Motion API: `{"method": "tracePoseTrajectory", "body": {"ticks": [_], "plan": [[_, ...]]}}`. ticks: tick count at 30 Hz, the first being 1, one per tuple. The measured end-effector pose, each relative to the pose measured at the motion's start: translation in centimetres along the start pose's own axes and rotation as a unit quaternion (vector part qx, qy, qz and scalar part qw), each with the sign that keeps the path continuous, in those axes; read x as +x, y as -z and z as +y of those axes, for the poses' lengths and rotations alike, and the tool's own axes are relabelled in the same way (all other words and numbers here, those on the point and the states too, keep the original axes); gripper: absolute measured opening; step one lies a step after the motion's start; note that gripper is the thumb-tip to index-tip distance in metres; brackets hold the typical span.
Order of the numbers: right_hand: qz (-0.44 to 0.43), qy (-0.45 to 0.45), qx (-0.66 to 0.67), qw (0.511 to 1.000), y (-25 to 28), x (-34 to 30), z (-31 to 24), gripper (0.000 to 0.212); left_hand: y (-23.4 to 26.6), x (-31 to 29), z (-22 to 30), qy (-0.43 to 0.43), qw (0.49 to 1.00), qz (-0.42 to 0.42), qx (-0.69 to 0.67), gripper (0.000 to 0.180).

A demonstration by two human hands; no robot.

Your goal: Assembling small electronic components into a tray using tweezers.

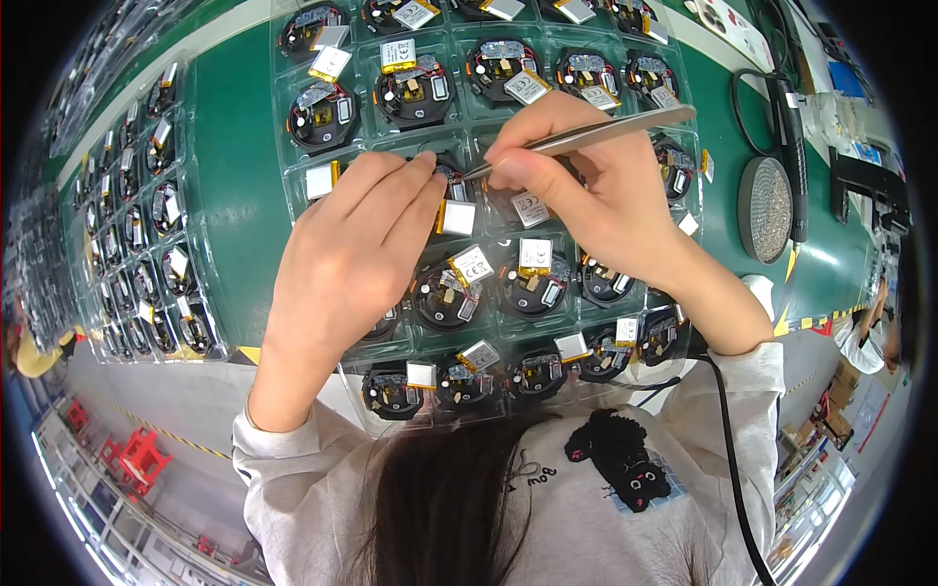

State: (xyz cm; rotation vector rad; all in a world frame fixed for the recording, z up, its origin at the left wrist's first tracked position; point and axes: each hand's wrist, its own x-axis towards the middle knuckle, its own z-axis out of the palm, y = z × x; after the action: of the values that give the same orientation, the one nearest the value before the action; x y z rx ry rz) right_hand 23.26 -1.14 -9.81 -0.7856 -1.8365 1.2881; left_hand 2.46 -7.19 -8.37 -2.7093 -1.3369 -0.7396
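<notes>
A pair of metal tweezers (625,126) is gripped in my right hand (596,195), between thumb and fingers. Its tips reach down to a round black electronic unit (447,168) in the clear plastic tray (322,259). My left hand (342,249) bends over the same unit from the left, fingers close together and fingertips at its edge. Those fingers cover much of the unit. A silver battery pack (456,217) with a yellow edge lies just below it. Under my right hand another battery pack (530,209) shows, white with printed marks.
Similar units with battery packs fill the tray's other pockets. A second loaded tray (147,220) lies at the left of the green table (234,146). On the right are a round container of grainy material (765,210), a black cable (731,449) and a co-worker (865,337).
</notes>
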Motion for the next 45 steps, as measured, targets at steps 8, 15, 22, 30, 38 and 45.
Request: {"method": "tracePoseTrajectory", "body": {"ticks": [8,15,22,30,38,45], "plan": [[-0.016,0.032,-0.056,0.998,0.1,0.0,-0.1,0.009,-0.3,-0.3,-0.2,0.015,0.998,0.009,-0.056,0.034],[-0.019,0.07,-0.079,0.994,0.1,0.3,0.3,0.009,-0.4,-0.3,-0.1,0.033,0.997,0.014,-0.068,0.034],[-0.022,0.005,-0.044,0.999,0.3,0.1,0.0,0.008,-0.8,-0.3,-0.1,0.044,0.996,0.024,-0.073,0.032],[-0.024,0.088,-0.08,0.993,0.2,0.1,-0.5,0.01,0.1,0.1,0.1,0.051,0.995,0.021,-0.087,0.027],[-0.011,-0.108,0.131,0.985,1.4,0.9,-3.6,0.016,2.0,1.2,0.4,0.102,0.985,-0.022,-0.137,0.025],[-0.025,-0.06,-0.056,0.996,1.6,4.0,-3.7,0.02,3.2,3.6,-3.2,0.154,0.982,0.056,-0.093,0.027]]}}
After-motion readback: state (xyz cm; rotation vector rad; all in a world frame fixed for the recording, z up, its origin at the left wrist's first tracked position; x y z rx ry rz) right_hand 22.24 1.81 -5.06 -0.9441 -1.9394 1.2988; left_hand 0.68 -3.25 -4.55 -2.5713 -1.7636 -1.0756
